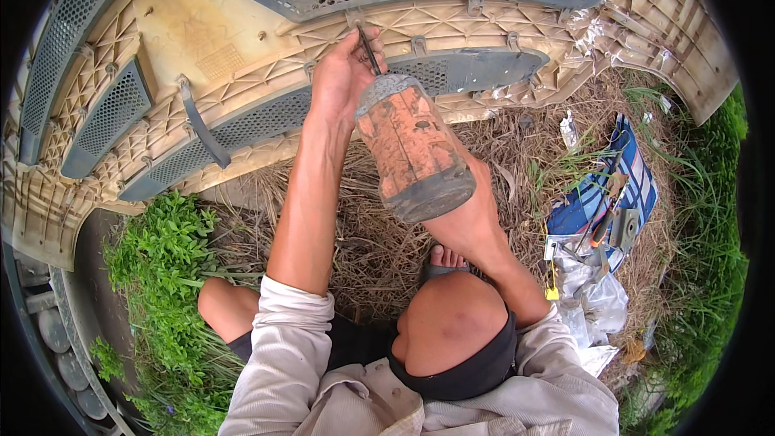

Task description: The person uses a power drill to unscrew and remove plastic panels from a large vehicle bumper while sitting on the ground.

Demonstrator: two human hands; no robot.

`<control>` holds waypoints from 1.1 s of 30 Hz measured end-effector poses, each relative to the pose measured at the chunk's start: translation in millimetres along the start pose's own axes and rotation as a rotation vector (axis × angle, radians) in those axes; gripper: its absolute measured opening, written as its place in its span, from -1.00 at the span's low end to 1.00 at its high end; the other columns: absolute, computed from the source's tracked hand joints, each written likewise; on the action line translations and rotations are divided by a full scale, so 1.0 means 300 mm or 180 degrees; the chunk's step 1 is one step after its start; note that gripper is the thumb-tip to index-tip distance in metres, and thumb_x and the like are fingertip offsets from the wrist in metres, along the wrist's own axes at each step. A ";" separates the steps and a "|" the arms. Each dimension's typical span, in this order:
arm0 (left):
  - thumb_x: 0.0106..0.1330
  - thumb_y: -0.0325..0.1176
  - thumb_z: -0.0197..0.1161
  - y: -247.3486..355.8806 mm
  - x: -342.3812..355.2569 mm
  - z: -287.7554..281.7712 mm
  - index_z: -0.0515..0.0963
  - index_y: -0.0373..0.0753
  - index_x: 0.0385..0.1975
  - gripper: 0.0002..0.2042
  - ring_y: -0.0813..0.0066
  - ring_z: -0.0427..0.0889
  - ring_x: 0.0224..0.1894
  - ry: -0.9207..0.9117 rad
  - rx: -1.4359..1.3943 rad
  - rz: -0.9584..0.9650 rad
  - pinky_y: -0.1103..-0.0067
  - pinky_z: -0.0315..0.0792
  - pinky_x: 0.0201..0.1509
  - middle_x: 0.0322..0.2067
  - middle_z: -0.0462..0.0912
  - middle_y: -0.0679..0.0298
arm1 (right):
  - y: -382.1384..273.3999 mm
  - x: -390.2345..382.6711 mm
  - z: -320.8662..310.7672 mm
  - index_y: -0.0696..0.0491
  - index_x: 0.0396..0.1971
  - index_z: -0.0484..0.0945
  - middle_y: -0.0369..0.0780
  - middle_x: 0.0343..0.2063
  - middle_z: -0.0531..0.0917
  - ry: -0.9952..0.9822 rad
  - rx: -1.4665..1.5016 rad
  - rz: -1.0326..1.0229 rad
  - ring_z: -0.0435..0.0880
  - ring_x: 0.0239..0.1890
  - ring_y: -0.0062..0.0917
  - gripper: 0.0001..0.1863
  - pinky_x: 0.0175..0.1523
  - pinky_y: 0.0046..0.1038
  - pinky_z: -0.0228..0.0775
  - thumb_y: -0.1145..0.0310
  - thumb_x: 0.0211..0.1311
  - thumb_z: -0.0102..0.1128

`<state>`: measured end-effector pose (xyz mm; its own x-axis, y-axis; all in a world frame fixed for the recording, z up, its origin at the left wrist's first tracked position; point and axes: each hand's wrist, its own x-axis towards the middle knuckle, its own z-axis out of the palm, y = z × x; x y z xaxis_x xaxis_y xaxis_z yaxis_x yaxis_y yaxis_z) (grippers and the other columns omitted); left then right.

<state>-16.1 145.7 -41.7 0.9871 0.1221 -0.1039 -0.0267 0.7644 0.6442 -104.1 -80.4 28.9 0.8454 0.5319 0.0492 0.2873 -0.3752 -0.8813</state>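
Gripping, right hand (472,218): held worn orange screwdriver (416,153), centre frame.
Left hand (339,81): pinched its shaft against beige bumper (202,32).
Risk: tip could slip, jabbing fingers.

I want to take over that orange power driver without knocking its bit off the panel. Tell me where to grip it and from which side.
Grip the orange power driver around its body below the grey collar, probably coming from the person's right, where the right hand already wraps it. Its grey base faces the camera and the bit points into the beige grille panel, steadied by the left hand, so the left side is taken.
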 end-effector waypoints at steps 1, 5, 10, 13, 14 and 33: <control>0.55 -0.27 -0.10 -0.002 0.003 0.003 0.49 -0.36 -0.13 -0.71 0.45 0.46 -0.36 -0.0081 -0.0141 -0.0064 0.51 0.41 -0.25 -0.37 0.54 0.23 | -0.018 0.003 -0.007 0.19 0.10 0.40 0.08 -0.36 0.70 0.0002 -0.0121 0.0004 0.70 -0.22 0.01 -0.34 -0.17 -0.18 0.58 0.28 0.00 0.45; 0.56 -0.24 -0.09 -0.026 0.005 0.048 0.43 -0.31 -0.16 -0.74 0.45 0.39 -0.37 0.0169 -0.0096 -0.0055 0.51 0.36 -0.30 -0.37 0.47 0.22 | -0.043 -0.006 -0.003 0.21 0.09 0.49 -0.09 -0.12 0.69 0.0032 0.0188 0.0547 0.70 -0.14 -0.36 -0.40 0.00 -0.43 0.51 0.44 -0.02 0.45; 0.55 -0.28 -0.09 -0.039 -0.009 0.074 0.43 -0.34 -0.16 -0.76 0.44 0.39 -0.37 0.0500 -0.0143 0.0020 0.53 0.35 -0.32 -0.37 0.47 0.20 | 0.002 -0.013 0.037 0.20 0.09 0.40 0.08 -0.41 0.69 0.0351 0.0287 -0.0181 0.69 -0.23 0.04 -0.36 -0.18 -0.18 0.57 0.31 0.00 0.43; 0.55 -0.31 -0.11 -0.028 -0.011 0.055 0.43 -0.38 -0.10 -0.75 0.45 0.40 -0.36 0.0423 -0.0188 0.0077 0.55 0.36 -0.31 -0.35 0.47 0.21 | -0.008 -0.015 0.027 0.19 0.11 0.40 0.08 -0.36 0.70 0.0053 0.0059 -0.0031 0.69 -0.18 0.02 -0.36 -0.15 -0.21 0.58 0.34 0.00 0.42; 0.55 -0.32 -0.12 -0.024 -0.010 0.053 0.43 -0.39 -0.07 -0.74 0.46 0.40 -0.35 0.0400 -0.0188 0.0106 0.56 0.37 -0.31 -0.34 0.47 0.21 | -0.011 -0.013 0.020 0.19 0.12 0.40 0.07 -0.33 0.70 -0.0073 -0.0109 -0.0007 0.69 -0.16 0.01 -0.36 -0.13 -0.23 0.58 0.36 0.00 0.41; 0.52 -0.33 -0.17 0.031 0.068 0.030 0.40 -0.53 0.06 -0.63 0.39 0.51 -0.28 0.0842 -0.0393 -0.0261 0.51 0.50 -0.21 -0.16 0.58 0.06 | 0.004 -0.027 0.018 0.17 -0.08 0.38 0.07 -0.50 0.66 0.0169 0.0409 -0.0013 0.67 -0.31 0.06 -0.46 -0.25 -0.13 0.52 0.34 -0.05 0.43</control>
<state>5.1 149.6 -31.1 0.9117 0.2051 -0.3559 0.0163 0.8476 0.5303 -113.0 -81.0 25.1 0.8679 0.4911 0.0746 0.2337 -0.2711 -0.9337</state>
